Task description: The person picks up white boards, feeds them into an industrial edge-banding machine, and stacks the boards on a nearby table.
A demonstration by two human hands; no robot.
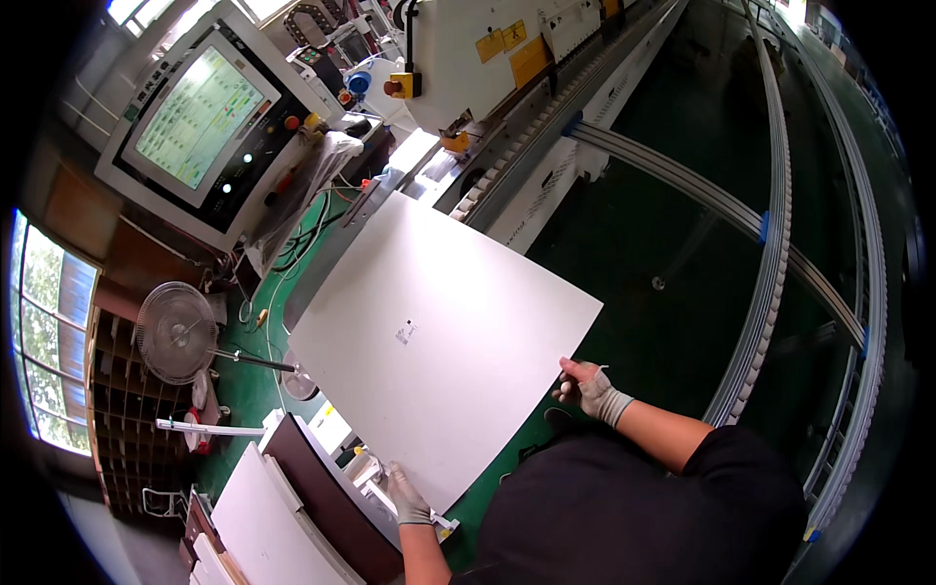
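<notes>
A large white panel (439, 331), flat and four-cornered with a small dark printed mark near its middle, spans the space in front of me. Its far corner reaches the bed of the machine. My right hand (591, 386), in a pale glove that leaves fingertips bare, grips the panel's right near edge, thumb on top. At the lower left edge, my left hand (408, 497), gloved too, holds the panel, its fingers partly hidden. Just beside the left hand, a white metal stand (369, 472) shows from under the panel.
A machine (468, 58) with a roller track (536, 127) runs along the far side. Left of it stands a control screen (200, 117). A round fan (177, 331) and stacked boards (263, 517) are at left. Metal support rails (770, 234) curve along the right.
</notes>
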